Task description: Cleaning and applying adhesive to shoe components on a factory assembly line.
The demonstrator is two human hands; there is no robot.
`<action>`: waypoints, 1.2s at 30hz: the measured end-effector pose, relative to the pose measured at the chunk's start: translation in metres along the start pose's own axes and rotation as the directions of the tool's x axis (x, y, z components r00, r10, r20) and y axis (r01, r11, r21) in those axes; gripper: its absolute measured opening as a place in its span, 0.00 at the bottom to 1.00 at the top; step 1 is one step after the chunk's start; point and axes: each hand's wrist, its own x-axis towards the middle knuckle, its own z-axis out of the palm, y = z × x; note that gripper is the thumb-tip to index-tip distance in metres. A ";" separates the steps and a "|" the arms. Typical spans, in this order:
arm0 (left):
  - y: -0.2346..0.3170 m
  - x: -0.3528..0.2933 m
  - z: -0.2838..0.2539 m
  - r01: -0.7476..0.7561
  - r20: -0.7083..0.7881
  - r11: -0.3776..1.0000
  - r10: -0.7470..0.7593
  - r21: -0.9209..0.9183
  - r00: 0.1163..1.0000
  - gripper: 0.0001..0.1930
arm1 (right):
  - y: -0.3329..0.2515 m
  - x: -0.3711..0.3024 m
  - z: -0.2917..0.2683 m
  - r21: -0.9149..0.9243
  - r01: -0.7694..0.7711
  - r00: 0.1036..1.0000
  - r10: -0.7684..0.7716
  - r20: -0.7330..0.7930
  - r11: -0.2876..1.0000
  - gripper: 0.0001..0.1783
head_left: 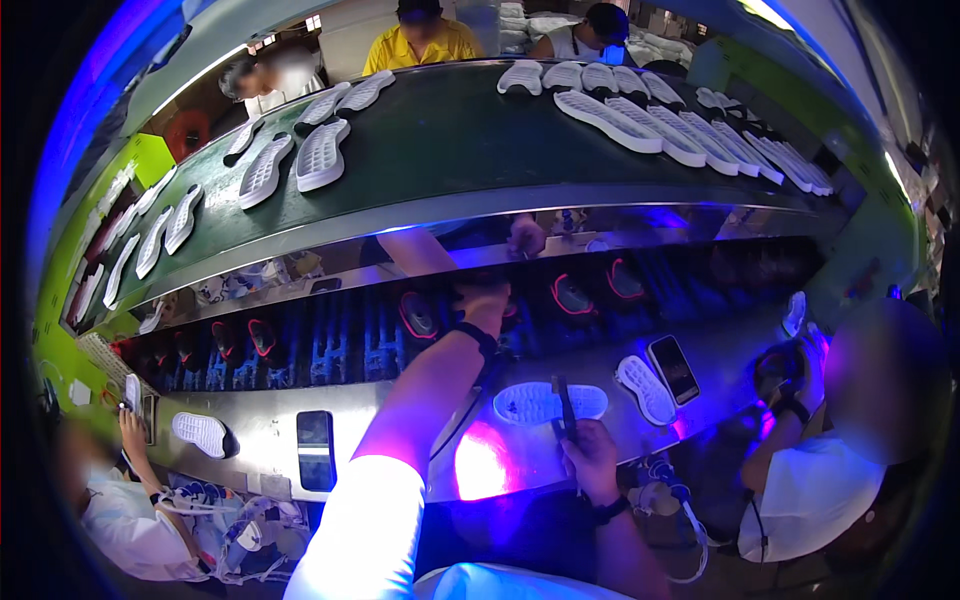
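Observation:
My left hand (484,297) stretches forward over the dark slatted rack behind the bench, near one of the red-rimmed dark shoe uppers (418,315). Its fingers are lost in the shadow, so I cannot tell whether they hold anything. Closer to me, my right hand (592,458) is closed around a dark stick-like tool (566,402). That tool reaches up across a white shoe sole (522,403) lying sideways on the metal bench. Another white sole (646,390) rests farther right, beside a phone.
A dark phone (316,450) and a white sole (200,434) lie left on the bench (264,425); the right phone (674,369) is tilted. White soles (322,156) line the green belt (440,140) beyond. Co-workers sit on both sides and across; cables (690,520) hang below the bench edge.

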 end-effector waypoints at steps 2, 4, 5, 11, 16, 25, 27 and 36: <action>-0.017 0.007 -0.030 0.159 0.022 0.987 -0.159 -0.001 0.987 0.30 | -0.003 0.000 -0.002 0.050 -0.019 1.000 0.018 0.024 0.999 0.17; -0.044 -0.001 -0.082 0.165 0.602 0.879 0.160 -0.448 0.782 0.29 | 0.007 0.003 -0.009 -0.025 -0.019 1.000 0.018 -0.013 1.000 0.16; -0.054 -0.019 -0.114 0.355 0.662 0.807 0.057 -0.471 0.748 0.23 | 0.010 0.006 -0.016 -0.053 -0.002 0.999 0.000 -0.032 0.999 0.16; -0.195 -0.118 -0.286 -0.056 0.624 0.826 0.467 -0.561 0.627 0.29 | -0.014 0.008 -0.013 -0.049 0.003 1.000 -0.003 -0.007 0.999 0.15; -0.244 -0.133 -0.312 -0.649 0.609 0.677 0.689 -0.347 0.393 0.36 | -0.003 0.014 -0.021 -0.092 0.036 0.999 -0.032 0.037 0.995 0.19; -0.212 -0.197 -0.219 -0.805 0.619 -0.051 0.668 0.591 0.413 0.51 | -0.074 -0.070 -0.007 -0.225 0.025 0.996 -0.044 -0.082 0.974 0.20; -0.242 -0.201 -0.212 -0.626 0.546 -0.322 0.814 0.710 0.201 0.39 | -0.088 -0.087 -0.007 -0.261 0.076 0.993 -0.097 -0.068 0.962 0.20; -0.214 -0.179 -0.298 -0.991 0.395 -0.015 0.918 0.135 0.040 0.48 | -0.103 -0.112 0.006 -0.367 0.105 0.993 -0.117 -0.010 0.924 0.18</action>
